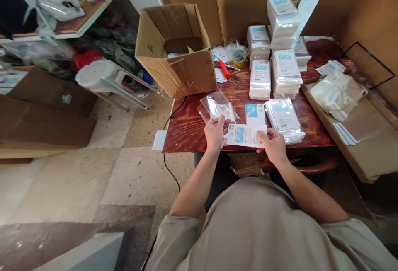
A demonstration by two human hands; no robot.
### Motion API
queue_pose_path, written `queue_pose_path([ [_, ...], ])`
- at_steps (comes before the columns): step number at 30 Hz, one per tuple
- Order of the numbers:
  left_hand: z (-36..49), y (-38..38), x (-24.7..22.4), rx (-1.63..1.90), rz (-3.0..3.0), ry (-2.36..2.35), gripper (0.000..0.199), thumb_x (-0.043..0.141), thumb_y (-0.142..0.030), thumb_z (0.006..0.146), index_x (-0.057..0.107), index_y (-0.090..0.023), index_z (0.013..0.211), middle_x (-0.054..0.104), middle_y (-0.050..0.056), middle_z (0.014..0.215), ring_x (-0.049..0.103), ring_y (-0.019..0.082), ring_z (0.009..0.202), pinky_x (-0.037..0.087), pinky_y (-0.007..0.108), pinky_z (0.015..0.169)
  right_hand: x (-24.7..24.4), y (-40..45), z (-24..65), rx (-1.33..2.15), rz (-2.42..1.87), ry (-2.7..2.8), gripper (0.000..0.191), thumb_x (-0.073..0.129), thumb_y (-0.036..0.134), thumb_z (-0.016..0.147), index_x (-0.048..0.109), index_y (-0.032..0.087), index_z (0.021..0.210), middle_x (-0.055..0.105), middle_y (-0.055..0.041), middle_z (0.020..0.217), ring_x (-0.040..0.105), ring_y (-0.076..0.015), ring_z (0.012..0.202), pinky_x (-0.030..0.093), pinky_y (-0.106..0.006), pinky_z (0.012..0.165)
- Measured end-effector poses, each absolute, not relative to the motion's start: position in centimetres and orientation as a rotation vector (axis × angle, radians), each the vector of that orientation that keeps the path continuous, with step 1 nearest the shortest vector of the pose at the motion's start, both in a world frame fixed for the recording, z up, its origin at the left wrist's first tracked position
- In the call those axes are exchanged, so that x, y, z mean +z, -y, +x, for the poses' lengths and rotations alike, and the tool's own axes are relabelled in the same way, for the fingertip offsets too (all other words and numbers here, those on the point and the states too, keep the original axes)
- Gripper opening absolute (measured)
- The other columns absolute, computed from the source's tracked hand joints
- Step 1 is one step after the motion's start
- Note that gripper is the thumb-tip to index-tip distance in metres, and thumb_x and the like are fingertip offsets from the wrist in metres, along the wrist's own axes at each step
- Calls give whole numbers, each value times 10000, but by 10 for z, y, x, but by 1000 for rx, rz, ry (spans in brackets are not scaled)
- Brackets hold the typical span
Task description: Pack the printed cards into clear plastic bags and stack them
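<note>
A white printed card (244, 135) with a blue picture is stretched between my two hands above the table's front edge. My left hand (215, 133) pinches its left end, thumb raised. My right hand (273, 143) grips the right end with the thumb on top. Just behind the card lies a blue-and-white stack of cards (255, 112). Clear plastic bags (217, 104) rest flat beyond my left hand. Close to my right hand sits a pile of bagged cards (284, 117).
Tall stacks of bagged cards (286, 70) stand at the back right. An open cardboard box (192, 72) occupies the back left, near a red-handled tool (224, 68) and a tape roll (239, 56). A shallow carton (370, 142) is at the right, a white stool (98, 74) at the left.
</note>
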State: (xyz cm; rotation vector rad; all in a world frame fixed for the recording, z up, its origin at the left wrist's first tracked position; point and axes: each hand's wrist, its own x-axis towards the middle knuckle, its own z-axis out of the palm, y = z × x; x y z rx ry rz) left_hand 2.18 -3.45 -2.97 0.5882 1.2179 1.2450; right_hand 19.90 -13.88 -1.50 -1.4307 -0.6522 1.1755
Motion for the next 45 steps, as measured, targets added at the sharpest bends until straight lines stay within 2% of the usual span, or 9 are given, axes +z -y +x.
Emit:
queue_pose_path([
  [7, 27, 58, -18, 1165, 591, -1051, 531, 939, -537, 752, 590, -181, 934, 776, 61, 838, 807, 244, 819, 676, 370, 767, -18, 128, 183, 851, -1443, 605, 456, 771, 616, 844, 598, 197, 894, 715, -31, 677, 611, -163, 429, 416, -239, 339],
  [15, 43, 81, -10, 1113, 761, -844, 543, 946, -562, 747, 752, -159, 1055, 816, 101, 1045, 797, 274, 996, 651, 385, 919, -31, 99, 160, 789, -1329, 801, 526, 678, 664, 913, 619, 210, 1172, 755, -97, 1112, 727, -242, 1000, 625, -380, 880],
  [20, 13, 68, -21, 892, 1125, -1119, 613, 780, -749, 838, 746, -137, 814, 757, 136, 763, 756, 274, 715, 630, 402, 720, -16, 89, 177, 1196, -1284, 987, 659, 787, 756, 785, 707, 172, 1079, 780, -101, 989, 717, -236, 786, 621, -365, 701],
  [23, -46, 54, -23, 1185, 1391, -1642, 577, 719, -711, 908, 775, -139, 961, 788, 205, 1103, 728, 381, 1187, 571, 518, 1055, -10, 91, 190, 1139, -1479, 926, 697, 869, 750, 675, 753, 131, 972, 769, -100, 805, 648, -211, 568, 545, -334, 504],
  [27, -95, 52, -26, 1230, 1616, -1921, 586, 657, -649, 969, 751, -144, 1251, 605, 214, 1557, 375, 411, 1604, 229, 651, 1325, -9, 91, 189, 1015, -1567, 958, 594, 888, 644, 733, 806, 123, 1006, 812, -120, 925, 735, -249, 734, 606, -342, 636],
  [31, -56, 69, -40, 1248, 1323, -1337, 558, 721, -654, 942, 749, -173, 1223, 767, 153, 1262, 734, 281, 1166, 564, 460, 1084, -8, 89, 170, 1154, -1465, 998, 527, 902, 608, 742, 803, 136, 955, 815, -105, 947, 754, -263, 829, 629, -351, 721],
  [34, -22, 76, -44, 1196, 879, -1142, 528, 829, -669, 836, 717, -163, 935, 709, 37, 770, 651, 146, 641, 574, 282, 650, -6, 93, 161, 1547, -1256, 956, 592, 935, 616, 701, 794, 152, 1041, 814, -98, 1000, 764, -246, 818, 662, -368, 714],
  [41, -13, 88, -29, 1003, 773, -956, 541, 884, -645, 783, 668, -156, 864, 677, 20, 667, 634, 130, 580, 551, 250, 587, -14, 109, 164, 1248, -1474, 956, 529, 906, 650, 747, 677, 174, 735, 723, -49, 658, 634, -173, 511, 538, -290, 488],
  [45, -6, 98, -25, 911, 854, -980, 609, 850, -708, 776, 648, -157, 943, 688, 22, 692, 615, 135, 527, 531, 268, 523, -12, 112, 168, 1126, -1480, 1096, 473, 857, 616, 826, 649, 194, 777, 752, -48, 729, 702, -193, 651, 573, -290, 625],
])
